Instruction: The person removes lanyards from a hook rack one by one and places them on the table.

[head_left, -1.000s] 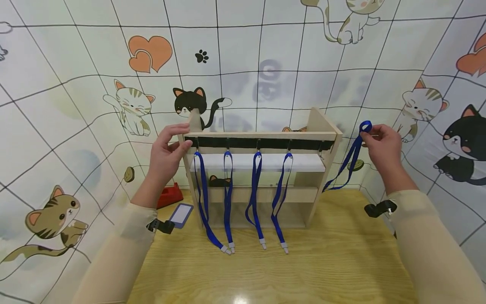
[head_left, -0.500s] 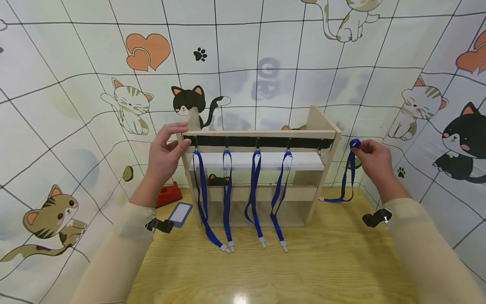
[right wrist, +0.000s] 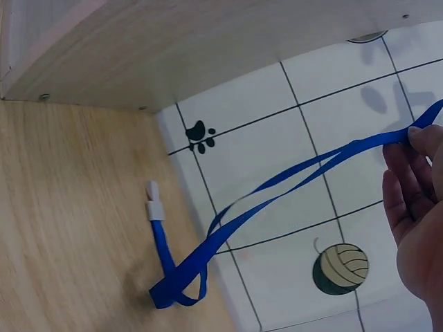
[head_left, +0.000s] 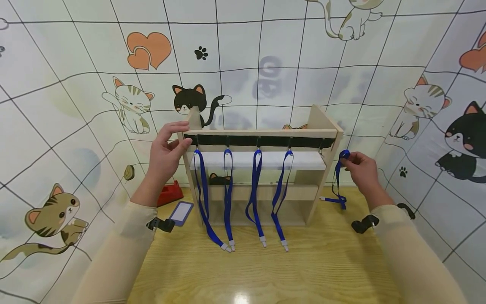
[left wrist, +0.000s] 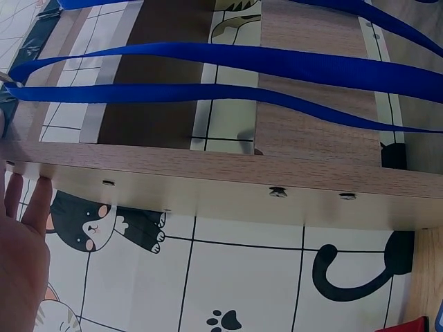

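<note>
A wooden rack [head_left: 262,134] stands on the table with a black strip of hooks along its top bar. Several blue lanyards [head_left: 228,198] hang from the hooks, seen close up as blue lanyards [left wrist: 277,62] in the left wrist view. My left hand [head_left: 165,154] grips the rack's top left corner, fingers over the upright and thumb on the front. My right hand [head_left: 360,169] pinches the loop of another blue lanyard [head_left: 337,181] just right of the rack's right end, near a bare hook [head_left: 321,147]. That lanyard's [right wrist: 277,187] tail and white clip [right wrist: 154,204] lie on the table.
The rack sits at the back of a light wooden table [head_left: 265,270], against a wall covered in cat pictures. A red object [head_left: 171,195] and a white badge holder [head_left: 181,213] lie left of the rack. Black camera straps sit on both wrists.
My right hand has come down and to the left with the lanyard, closer to the rack's right end. The lanyard's tail now folds on the table. My left hand has stayed put.
</note>
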Motion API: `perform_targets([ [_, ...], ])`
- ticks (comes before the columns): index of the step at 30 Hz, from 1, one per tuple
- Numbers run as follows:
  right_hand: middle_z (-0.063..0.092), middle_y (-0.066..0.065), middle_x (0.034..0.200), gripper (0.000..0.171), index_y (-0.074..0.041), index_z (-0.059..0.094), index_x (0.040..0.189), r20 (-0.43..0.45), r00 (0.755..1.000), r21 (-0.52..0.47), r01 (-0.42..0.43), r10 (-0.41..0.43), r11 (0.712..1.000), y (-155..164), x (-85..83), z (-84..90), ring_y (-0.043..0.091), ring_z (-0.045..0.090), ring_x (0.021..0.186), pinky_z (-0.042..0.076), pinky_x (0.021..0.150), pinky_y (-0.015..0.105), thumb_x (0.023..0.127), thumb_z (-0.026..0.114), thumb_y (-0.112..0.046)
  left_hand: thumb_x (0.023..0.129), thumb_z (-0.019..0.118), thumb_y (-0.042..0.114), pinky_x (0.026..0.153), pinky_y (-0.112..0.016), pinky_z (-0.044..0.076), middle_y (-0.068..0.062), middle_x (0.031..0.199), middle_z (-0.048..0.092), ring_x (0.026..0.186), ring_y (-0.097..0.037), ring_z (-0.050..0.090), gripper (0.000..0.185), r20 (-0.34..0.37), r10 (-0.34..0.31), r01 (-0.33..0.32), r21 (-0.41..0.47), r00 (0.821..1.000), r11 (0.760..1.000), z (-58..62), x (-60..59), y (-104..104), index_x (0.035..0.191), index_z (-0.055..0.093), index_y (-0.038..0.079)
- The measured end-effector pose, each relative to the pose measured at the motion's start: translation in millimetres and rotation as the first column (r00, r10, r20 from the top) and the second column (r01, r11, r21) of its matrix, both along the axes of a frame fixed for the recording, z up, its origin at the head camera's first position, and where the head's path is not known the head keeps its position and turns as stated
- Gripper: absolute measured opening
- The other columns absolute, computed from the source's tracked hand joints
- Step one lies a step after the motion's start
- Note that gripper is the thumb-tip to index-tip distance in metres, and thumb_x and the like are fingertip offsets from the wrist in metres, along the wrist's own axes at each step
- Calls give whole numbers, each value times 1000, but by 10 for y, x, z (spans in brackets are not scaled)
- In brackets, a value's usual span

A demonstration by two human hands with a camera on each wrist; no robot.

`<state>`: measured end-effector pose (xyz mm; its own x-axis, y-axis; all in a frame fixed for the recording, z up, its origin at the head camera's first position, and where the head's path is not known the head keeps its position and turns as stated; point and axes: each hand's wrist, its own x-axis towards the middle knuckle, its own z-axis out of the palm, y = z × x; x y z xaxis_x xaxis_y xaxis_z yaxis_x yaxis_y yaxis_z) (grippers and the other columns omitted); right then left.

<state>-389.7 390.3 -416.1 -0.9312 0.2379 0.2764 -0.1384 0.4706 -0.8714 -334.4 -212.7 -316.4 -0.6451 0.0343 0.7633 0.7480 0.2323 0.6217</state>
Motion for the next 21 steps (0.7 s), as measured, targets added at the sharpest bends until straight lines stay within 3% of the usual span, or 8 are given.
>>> perform_targets([
  [10,71,-10,101,26,2,67,121,-1,1000,-70,-16,16,997,-1,-87,-373,2,69,89,57,78,12,110,72,-21,106,74,3,106,-25,58,-6,152,64,144,-23,56,33,0,8,-8,-3,1000,1000,-12,-19,-12,138,70,0],
  [16,69,-14,98,29,4,66,124,57,998,-47,0,2,999,42,-39,-555,1,68,89,55,76,13,110,71,-21,106,74,2,105,-25,58,-7,152,64,144,-24,57,32,-6,-3,3,4,1000,1000,-17,-33,-10,137,70,-1],
  [21,73,-8,103,31,4,66,124,101,995,-11,-18,19,1000,117,3,-744,-1,66,88,53,75,16,111,70,-24,106,74,2,105,-25,58,-7,152,64,144,-24,57,32,-6,2,-2,2,1000,1000,-23,-25,-17,138,71,3],
])
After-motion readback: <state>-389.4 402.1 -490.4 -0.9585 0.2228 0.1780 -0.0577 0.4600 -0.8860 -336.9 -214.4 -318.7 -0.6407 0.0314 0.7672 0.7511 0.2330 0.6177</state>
